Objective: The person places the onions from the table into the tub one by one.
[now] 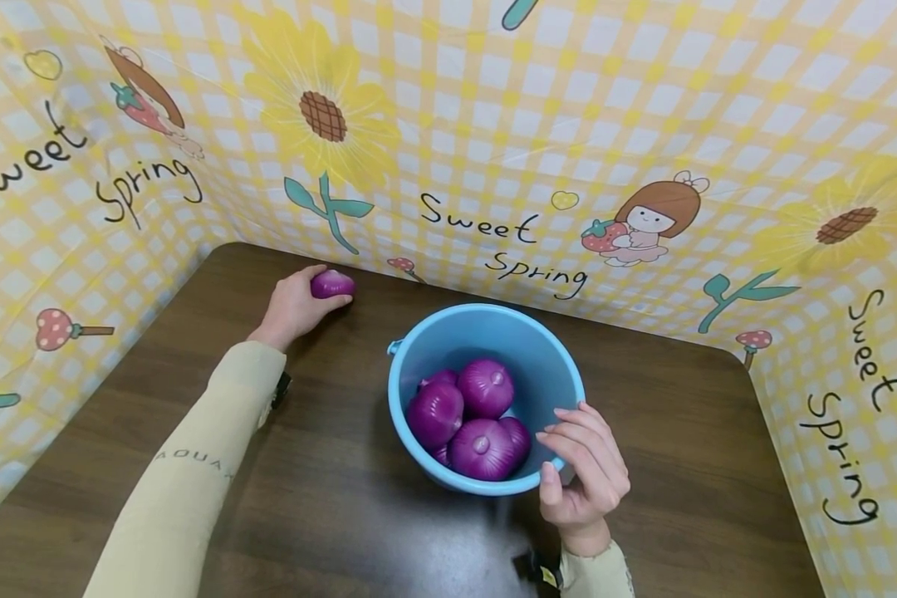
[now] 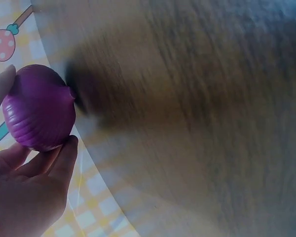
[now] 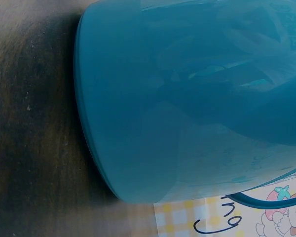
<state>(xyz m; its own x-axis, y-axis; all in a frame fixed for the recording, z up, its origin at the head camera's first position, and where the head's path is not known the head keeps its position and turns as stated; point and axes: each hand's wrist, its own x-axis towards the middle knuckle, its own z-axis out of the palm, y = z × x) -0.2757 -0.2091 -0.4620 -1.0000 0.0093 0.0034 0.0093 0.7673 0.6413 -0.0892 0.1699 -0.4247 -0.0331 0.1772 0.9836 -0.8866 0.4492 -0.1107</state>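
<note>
At the back left of the table, my left hand [image 1: 294, 306] holds a purple onion [image 1: 333, 285] between thumb and fingers. The left wrist view shows that onion [image 2: 38, 108] close up, shiny and ridged, with the fingers [image 2: 64, 160] around it. A blue bucket [image 1: 546, 349] stands upright near the middle of the table, and several purple onions [image 1: 486, 388] lie inside. My right hand [image 1: 586, 469] grips the bucket's right rim, fingers over the edge and thumb at the near side. In the right wrist view the bucket's wall [image 3: 153, 108] fills most of the frame; the hand is out of sight there.
The dark wooden table [image 1: 680, 432] is bounded at the back and both sides by a yellow checked cloth [image 1: 448, 108] with printed flowers and lettering. A blue handle [image 3: 266, 201] hangs by the bucket in the right wrist view.
</note>
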